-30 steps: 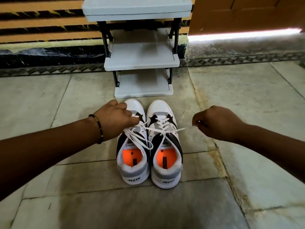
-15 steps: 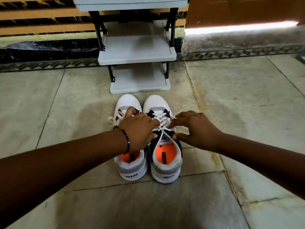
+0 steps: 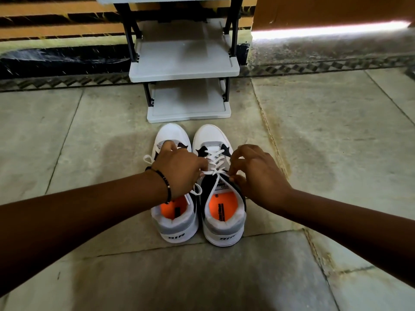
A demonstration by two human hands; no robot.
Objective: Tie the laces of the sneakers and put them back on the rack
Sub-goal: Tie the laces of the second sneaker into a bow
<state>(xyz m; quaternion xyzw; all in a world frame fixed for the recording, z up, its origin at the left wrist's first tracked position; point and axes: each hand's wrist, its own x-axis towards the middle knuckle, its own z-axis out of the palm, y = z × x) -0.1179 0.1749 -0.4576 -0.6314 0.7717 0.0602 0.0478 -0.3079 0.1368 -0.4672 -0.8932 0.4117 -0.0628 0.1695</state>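
Two white, grey and black sneakers with orange insoles stand side by side on the floor, toes toward the rack: the left sneaker (image 3: 173, 223) and the right sneaker (image 3: 221, 218). My left hand (image 3: 179, 171), with a beaded bracelet at the wrist, lies over the left sneaker's tongue and pinches one end of the right sneaker's white lace (image 3: 215, 163). My right hand (image 3: 256, 176) pinches the other end at the shoe's right side. The left sneaker's lace trails loose beside it.
A grey shoe rack (image 3: 184, 70) with black posts stands just beyond the toes against a striped wall; its lower shelves hold nothing. An orange door (image 3: 325, 10) at the back right lets light in under it. Stone floor tiles lie all around.
Both hands came in from a wide outward pull on the lace and now hold its ends close together over the right sneaker. The view has tilted down slightly.
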